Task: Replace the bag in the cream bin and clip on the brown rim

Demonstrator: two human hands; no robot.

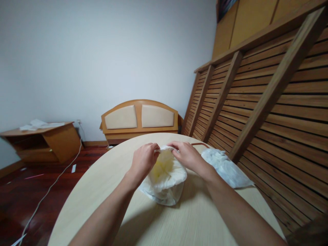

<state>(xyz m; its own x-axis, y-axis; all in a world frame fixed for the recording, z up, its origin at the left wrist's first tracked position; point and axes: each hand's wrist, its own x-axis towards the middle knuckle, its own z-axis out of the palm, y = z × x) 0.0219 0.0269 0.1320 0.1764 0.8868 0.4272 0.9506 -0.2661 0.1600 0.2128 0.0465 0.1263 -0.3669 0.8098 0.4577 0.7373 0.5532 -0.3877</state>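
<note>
A white plastic bag (pixel 176 177) stands upright on the round table, its mouth spread wide and its rim folded outward. Yellowish colour shows inside it; whether that is a container or the contents, I cannot tell. At the left of the far rim, my left hand (pixel 146 155) is closed, pinching the plastic. My right hand (pixel 183 153) pinches the same rim a short way to the right, fingers curled over the edge. The bag's far side is partly hidden behind both hands.
The pale round table (pixel 102 184) carries a second, crumpled white bag (pixel 225 167) at right, beside a thin reddish-brown strip (pixel 200 144). Slatted wooden panels (pixel 256 112) lean along the right. Behind stands a headboard (pixel 139 116); at left, a low cabinet (pixel 61 143) and a cable (pixel 55 181).
</note>
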